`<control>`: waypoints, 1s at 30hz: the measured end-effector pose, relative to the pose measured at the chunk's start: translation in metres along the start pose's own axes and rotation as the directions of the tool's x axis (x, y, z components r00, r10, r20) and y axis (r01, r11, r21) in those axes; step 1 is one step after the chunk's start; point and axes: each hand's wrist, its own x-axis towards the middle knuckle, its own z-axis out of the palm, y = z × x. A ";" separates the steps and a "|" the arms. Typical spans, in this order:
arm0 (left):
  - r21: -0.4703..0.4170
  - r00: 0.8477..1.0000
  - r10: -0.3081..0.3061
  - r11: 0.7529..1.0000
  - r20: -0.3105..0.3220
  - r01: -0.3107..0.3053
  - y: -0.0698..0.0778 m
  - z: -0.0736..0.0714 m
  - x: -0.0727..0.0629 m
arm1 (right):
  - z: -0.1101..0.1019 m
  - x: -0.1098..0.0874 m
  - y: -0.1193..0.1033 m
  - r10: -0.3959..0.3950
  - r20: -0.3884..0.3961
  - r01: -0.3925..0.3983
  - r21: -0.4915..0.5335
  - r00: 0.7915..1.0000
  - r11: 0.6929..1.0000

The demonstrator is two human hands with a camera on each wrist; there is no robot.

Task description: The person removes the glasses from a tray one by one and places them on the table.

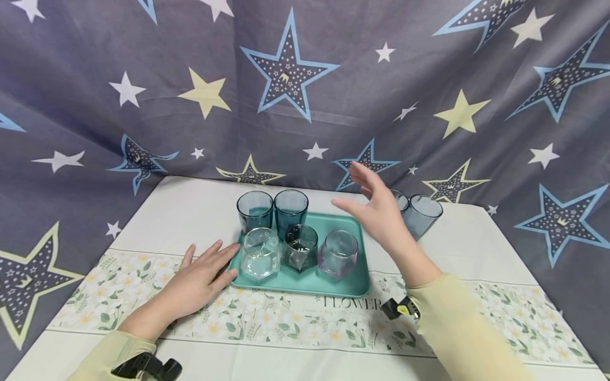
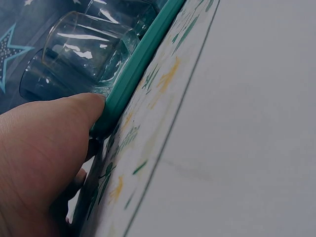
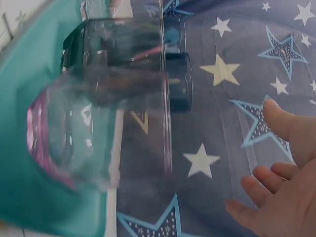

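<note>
A green tray (image 1: 329,222) carries two tall blue glasses, the left one (image 1: 254,214) and the right one (image 1: 291,211), at its back left. Along its front stand a clear faceted glass (image 1: 260,254), a smoky dark glass (image 1: 300,251) and a pink-tinted glass (image 1: 338,254). My left hand (image 1: 197,286) rests at the tray's left edge with fingers extended; in the left wrist view its thumb (image 2: 91,106) touches the rim. Raised over the tray's back right corner, my right hand (image 1: 378,214) holds nothing, thumb and fingers spread apart. The right wrist view shows it beyond the pink-tinted glass (image 3: 98,133).
Two more blue glasses, one in front (image 1: 422,211) and one partly hidden by my right hand (image 1: 401,200), stand on the table right of the tray. A white tablecloth (image 1: 200,211) with a floral band covers the table. Behind hangs a star-patterned curtain (image 1: 343,111).
</note>
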 end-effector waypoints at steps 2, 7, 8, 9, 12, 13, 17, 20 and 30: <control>0.001 1.000 -0.002 1.000 -0.001 0.002 0.000 -0.001 0.000 | 0.007 0.002 -0.003 0.001 0.019 -0.001 0.018 1.000 1.000; 0.007 1.000 -0.003 1.000 -0.006 0.003 -0.001 0.000 0.000 | 0.026 0.006 -0.008 -0.015 0.063 0.012 0.047 0.998 0.999; 0.008 1.000 -0.002 1.000 -0.007 0.002 -0.001 0.001 -0.001 | 0.030 0.007 -0.009 -0.020 0.070 0.017 0.048 0.997 0.999; 0.009 1.000 -0.001 1.000 -0.009 0.001 -0.002 0.001 -0.001 | 0.034 0.007 -0.009 -0.024 0.077 0.020 0.050 0.997 0.999; 0.007 1.000 -0.001 1.000 -0.013 0.002 -0.003 0.003 -0.001 | 0.046 0.009 -0.010 -0.022 0.100 0.017 0.056 0.995 0.998; 0.006 1.000 0.000 1.000 -0.015 0.000 -0.004 0.003 -0.001 | 0.050 0.010 -0.010 -0.016 0.109 0.010 0.057 0.994 0.998; 0.003 1.000 0.000 1.000 -0.016 0.001 -0.004 0.004 -0.001 | 0.064 0.014 -0.008 0.018 0.138 -0.026 0.057 0.990 0.998; 0.004 1.000 0.000 1.000 -0.013 0.000 -0.005 0.004 -0.001 | 0.072 0.017 -0.005 0.036 0.160 -0.046 0.056 0.986 0.997; 0.009 1.000 -0.002 1.000 -0.005 0.002 -0.004 0.004 0.001 | 0.087 0.022 0.004 0.074 0.215 -0.074 -0.010 0.974 0.997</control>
